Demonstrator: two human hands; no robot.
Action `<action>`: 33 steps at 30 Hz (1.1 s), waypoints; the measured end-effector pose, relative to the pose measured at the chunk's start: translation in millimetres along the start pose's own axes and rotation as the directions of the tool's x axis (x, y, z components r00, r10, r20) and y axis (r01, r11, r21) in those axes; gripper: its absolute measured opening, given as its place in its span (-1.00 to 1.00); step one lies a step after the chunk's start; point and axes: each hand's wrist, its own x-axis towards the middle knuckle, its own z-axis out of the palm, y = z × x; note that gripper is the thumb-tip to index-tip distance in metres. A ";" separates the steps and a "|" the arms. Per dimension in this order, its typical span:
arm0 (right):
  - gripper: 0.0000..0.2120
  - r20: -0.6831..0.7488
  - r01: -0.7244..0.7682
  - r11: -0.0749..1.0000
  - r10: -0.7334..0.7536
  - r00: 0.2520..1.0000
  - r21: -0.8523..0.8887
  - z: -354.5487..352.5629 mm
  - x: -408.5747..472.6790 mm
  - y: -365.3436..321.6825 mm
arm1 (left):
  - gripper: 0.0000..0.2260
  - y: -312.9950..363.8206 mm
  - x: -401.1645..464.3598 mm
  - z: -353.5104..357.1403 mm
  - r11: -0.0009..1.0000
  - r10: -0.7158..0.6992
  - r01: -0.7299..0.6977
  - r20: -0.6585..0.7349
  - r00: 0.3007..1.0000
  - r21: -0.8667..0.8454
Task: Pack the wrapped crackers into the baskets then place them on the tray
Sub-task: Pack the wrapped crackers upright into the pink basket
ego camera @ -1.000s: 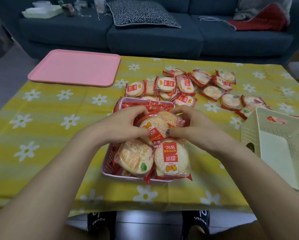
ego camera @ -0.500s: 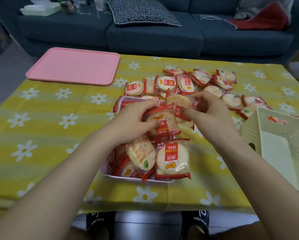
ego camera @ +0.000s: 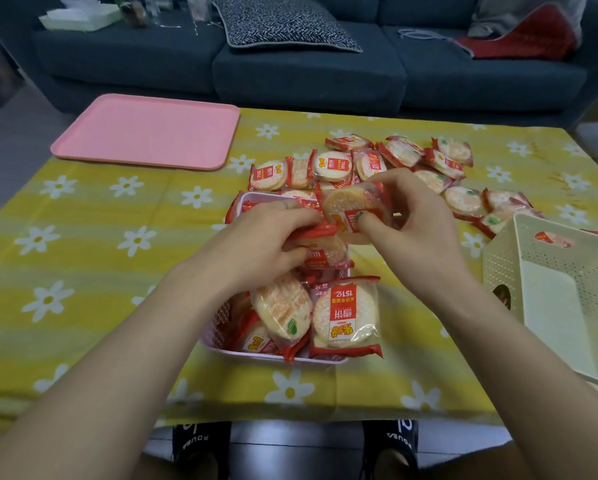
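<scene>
A small pink basket (ego camera: 218,327) at the table's front middle is heaped with wrapped crackers in clear and red packets. My left hand (ego camera: 270,240) grips one cracker packet (ego camera: 325,251) on top of the heap. My right hand (ego camera: 412,220) pinches another cracker packet (ego camera: 346,202), tilted above the basket's far end. A loose pile of wrapped crackers (ego camera: 394,161) lies on the cloth beyond the basket. A cream basket (ego camera: 519,271) stands at the right with one cracker (ego camera: 550,239) seen through its far wall. The pink tray (ego camera: 145,129) lies at the table's far left.
The table wears a yellow cloth with white flowers (ego camera: 83,244). A dark blue sofa (ego camera: 308,71) runs behind the table, with a patterned cushion (ego camera: 283,22), a red cloth (ego camera: 519,36) and small items on it. My black slippers (ego camera: 200,445) show under the front edge.
Both hands have moved from the middle of the pink basket toward its far end. My right hand has lifted one packet up and away from the one under my left hand.
</scene>
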 end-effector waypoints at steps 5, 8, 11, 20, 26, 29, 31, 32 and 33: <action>-0.76 -0.089 0.009 1.000 -0.007 0.996 0.018 -0.6 -0.7 -3.6 | -0.64 -5.2 -0.1 -1.5 1.000 -0.017 0.017 0.011 1.000 0.016; -0.76 -0.117 0.016 0.999 -0.011 0.993 0.043 -1.0 -1.0 -4.8 | -0.64 -0.5 1.8 7.0 0.998 -0.026 0.022 0.084 0.996 0.054; -0.74 -0.091 0.042 0.999 -0.040 0.995 0.028 -0.5 -1.5 -4.8 | -0.73 -0.6 4.0 12.0 0.996 -0.053 0.042 0.133 0.990 0.084; -0.77 -0.046 0.073 0.996 -0.070 0.997 0.061 -13.2 -0.8 -9.6 | -0.77 -7.8 0.8 -6.9 1.000 -0.019 0.020 0.055 0.998 -0.012; -0.71 0.198 0.178 0.981 -0.159 0.967 -0.077 6.1 -4.6 -2.8 | -0.76 -5.6 3.6 8.9 1.000 -0.017 0.018 0.130 0.991 -0.006; -0.69 0.239 0.172 0.975 -0.136 0.961 -0.138 7.2 -3.0 4.5 | -0.85 -5.1 5.3 15.6 0.997 -0.079 0.079 0.145 0.986 0.004; -0.71 0.220 0.136 0.982 -0.106 0.970 -0.129 6.4 -1.0 8.5 | -0.81 -6.4 5.5 14.1 0.993 -0.116 0.112 0.127 0.985 0.042; -0.73 0.202 0.109 0.987 -0.084 0.976 -0.118 5.6 -0.5 9.5 | -0.76 -5.4 4.6 11.4 0.991 -0.129 0.124 0.112 0.985 0.045; -0.74 0.186 0.074 0.991 -0.052 0.981 -0.112 5.3 0.9 11.8 | -0.73 -3.7 3.2 7.9 0.990 -0.138 0.135 0.100 0.985 0.035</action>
